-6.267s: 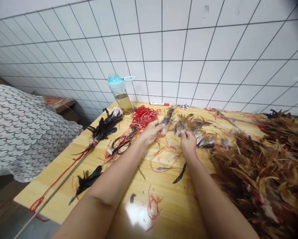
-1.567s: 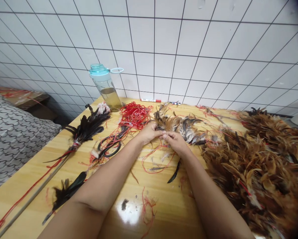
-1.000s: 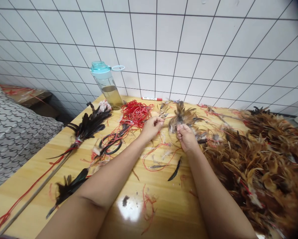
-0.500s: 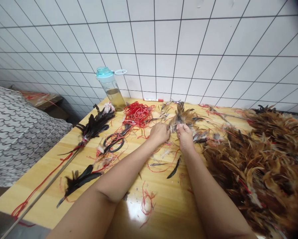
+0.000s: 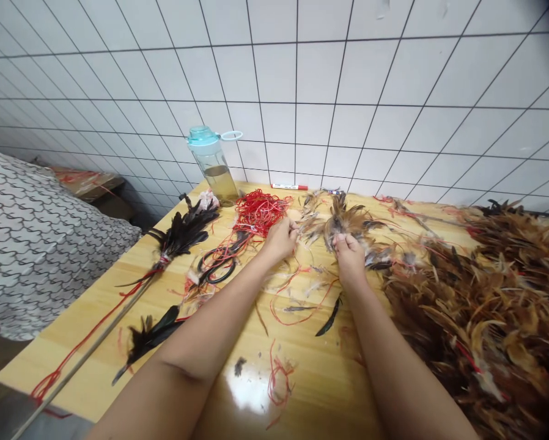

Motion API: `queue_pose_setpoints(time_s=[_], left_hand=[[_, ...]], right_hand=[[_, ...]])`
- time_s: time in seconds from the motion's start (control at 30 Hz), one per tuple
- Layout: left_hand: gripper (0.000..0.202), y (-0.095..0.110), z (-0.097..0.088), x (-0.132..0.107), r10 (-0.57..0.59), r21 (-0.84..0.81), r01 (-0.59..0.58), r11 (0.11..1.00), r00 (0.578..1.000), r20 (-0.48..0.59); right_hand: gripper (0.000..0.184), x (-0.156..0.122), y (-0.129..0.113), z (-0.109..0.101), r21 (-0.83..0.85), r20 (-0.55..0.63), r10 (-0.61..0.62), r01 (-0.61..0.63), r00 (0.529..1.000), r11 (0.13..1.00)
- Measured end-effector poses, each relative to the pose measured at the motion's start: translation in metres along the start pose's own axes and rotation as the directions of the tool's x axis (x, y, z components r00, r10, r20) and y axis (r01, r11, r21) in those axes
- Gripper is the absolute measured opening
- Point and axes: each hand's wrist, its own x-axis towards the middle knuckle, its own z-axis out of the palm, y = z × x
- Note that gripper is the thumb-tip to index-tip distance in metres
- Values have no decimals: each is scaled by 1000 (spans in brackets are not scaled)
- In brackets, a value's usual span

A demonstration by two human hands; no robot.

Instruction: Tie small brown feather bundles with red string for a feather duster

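My right hand (image 5: 349, 257) is closed in a pinch on the base of a small bunch of brown feathers (image 5: 348, 220) that fans upward from its fingers. My left hand (image 5: 280, 238) is closed too, pinching a feather (image 5: 307, 225) just left of that bunch. Both hands hover over the wooden table (image 5: 320, 379) beside a tangle of red string (image 5: 258, 211). A big heap of brown feathers (image 5: 480, 287) lies close on the right.
A stick with black feathers tied on by red string (image 5: 178, 235) lies at the left, with black scissors (image 5: 214, 269) near it. A water bottle (image 5: 211, 165) and a marker (image 5: 289, 186) stand by the tiled wall. Someone in a patterned garment (image 5: 40, 238) is at the far left.
Half a second ago my hands met at the feather bunch. Now my left hand has drawn away to the left with a feather, while my right hand keeps the bunch.
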Motion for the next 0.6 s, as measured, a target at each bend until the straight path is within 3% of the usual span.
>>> queue_pose_setpoints(time_s=[0.07,0.2,0.37,0.6], left_hand=[[13,-2,2,3,-82,-283,93,955,995,53],[19,5,5,2,-104,-658,234,716,968,230],[36,14,7,-3,-24,-787,308,535,936,350],[34,14,13,-5,-33,-789,330,519,930,367]], right_hand=[[39,-2,-3,1,-9,-70,-8,8,998,1000],[38,-5,-11,3,-10,-92,-2,2,996,1000],[36,-8,-17,5,-37,-77,-1,-2,997,999],[32,-14,-20,8,-112,-49,-4,-2,999,994]])
